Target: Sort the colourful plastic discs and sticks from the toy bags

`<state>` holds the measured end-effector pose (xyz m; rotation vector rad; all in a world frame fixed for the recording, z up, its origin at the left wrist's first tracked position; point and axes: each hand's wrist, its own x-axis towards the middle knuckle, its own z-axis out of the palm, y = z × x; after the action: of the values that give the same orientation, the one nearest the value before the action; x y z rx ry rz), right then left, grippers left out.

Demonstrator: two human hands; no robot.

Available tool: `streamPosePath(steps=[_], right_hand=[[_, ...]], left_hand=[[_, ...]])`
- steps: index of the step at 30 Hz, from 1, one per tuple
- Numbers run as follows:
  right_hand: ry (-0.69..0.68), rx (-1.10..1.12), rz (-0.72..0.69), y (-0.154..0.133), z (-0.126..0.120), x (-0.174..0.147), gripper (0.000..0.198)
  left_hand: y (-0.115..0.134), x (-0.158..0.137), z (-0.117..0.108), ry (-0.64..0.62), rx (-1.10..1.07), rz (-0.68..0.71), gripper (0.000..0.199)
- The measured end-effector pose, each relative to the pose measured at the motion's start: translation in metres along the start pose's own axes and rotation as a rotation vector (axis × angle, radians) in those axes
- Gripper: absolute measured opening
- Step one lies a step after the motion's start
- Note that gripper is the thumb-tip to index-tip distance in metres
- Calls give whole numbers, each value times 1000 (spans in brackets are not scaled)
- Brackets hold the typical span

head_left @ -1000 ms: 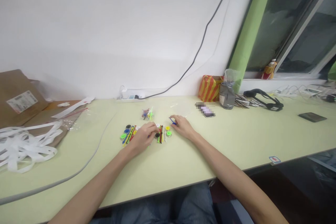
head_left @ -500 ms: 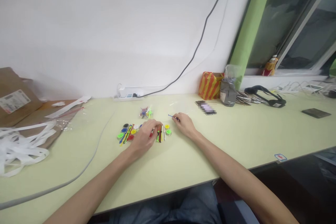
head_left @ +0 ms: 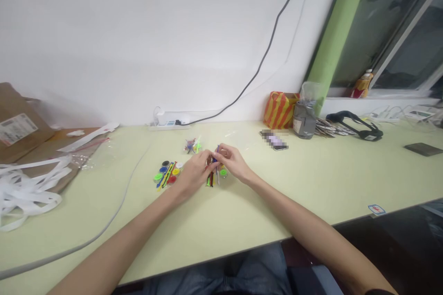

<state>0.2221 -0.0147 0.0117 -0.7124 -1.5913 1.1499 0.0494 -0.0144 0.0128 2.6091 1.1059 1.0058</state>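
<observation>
My right hand [head_left: 233,161] pinches a thin blue plastic stick [head_left: 218,149], which stands nearly upright. The fingertips of my left hand [head_left: 195,170] are closed at the same stick, against my right fingers; the exact grip is partly hidden. Beneath both hands lie green, black, red and white sticks [head_left: 211,179] in a row. A green disc [head_left: 223,173] sits just right of them. To the left of my left hand is a group of blue, yellow and black sticks [head_left: 166,176], with round discs in several colours, such as a red disc [head_left: 172,179], around it.
Behind the hands lies a small pile of coloured plastic pieces [head_left: 193,145]. A phone [head_left: 275,140], striped bag [head_left: 280,110] and grey pouch [head_left: 304,120] are at the back right. White straps [head_left: 31,189], cardboard [head_left: 20,124] and a grey cable [head_left: 114,216] occupy the left.
My right hand has moved left with the blue stick to meet my left hand. The stick has turned from lying sideways to nearly upright. The view has shifted slightly.
</observation>
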Motion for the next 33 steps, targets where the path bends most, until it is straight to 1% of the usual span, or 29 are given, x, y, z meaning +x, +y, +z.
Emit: streamPosePath(steps=[3, 5, 7, 9, 12, 15, 17, 21, 25, 27, 28, 30, 32, 33], right_hand=[[-115, 96, 69, -4, 0, -9, 45], [-144, 177, 98, -8, -2, -12, 43], [-133, 267, 105, -11, -6, -12, 42], [-74, 308, 90, -14, -10, -11, 39], [10, 233, 89, -17, -13, -11, 36], [-24, 80, 112, -18, -9, -14, 40], [-53, 27, 111, -19, -4, -16, 42], [-31, 29, 103, -18, 4, -17, 45], [-31, -36, 78, -15, -1, -14, 48], [-10, -144, 28, -13, -11, -10, 46], [24, -243, 1, -11, -18, -8, 42], [133, -530, -24, -7, -34, -5, 31], [214, -860, 35, 0, -49, -3, 20], [210, -993, 83, 4, -54, -2, 17]], left_hand=[[6, -7, -2, -65, 10, 29, 20], [11, -10, -3, -60, -5, 33, 20], [14, -12, -3, -43, -11, 54, 22], [14, -13, -4, -23, -8, 61, 20], [10, -13, -4, 18, -14, 41, 15], [8, -12, -5, 74, -17, 45, 18], [7, -11, -6, 86, -10, 46, 18], [7, -11, -10, 47, 10, 34, 18], [4, -12, -6, -6, 4, 38, 26], [4, -13, -2, 6, 8, 61, 36], [4, -13, -1, 19, 15, 72, 42], [5, -13, 1, 44, 32, 83, 51], [6, -12, 1, 57, 42, 83, 55], [6, -12, 0, 60, 46, 83, 56]])
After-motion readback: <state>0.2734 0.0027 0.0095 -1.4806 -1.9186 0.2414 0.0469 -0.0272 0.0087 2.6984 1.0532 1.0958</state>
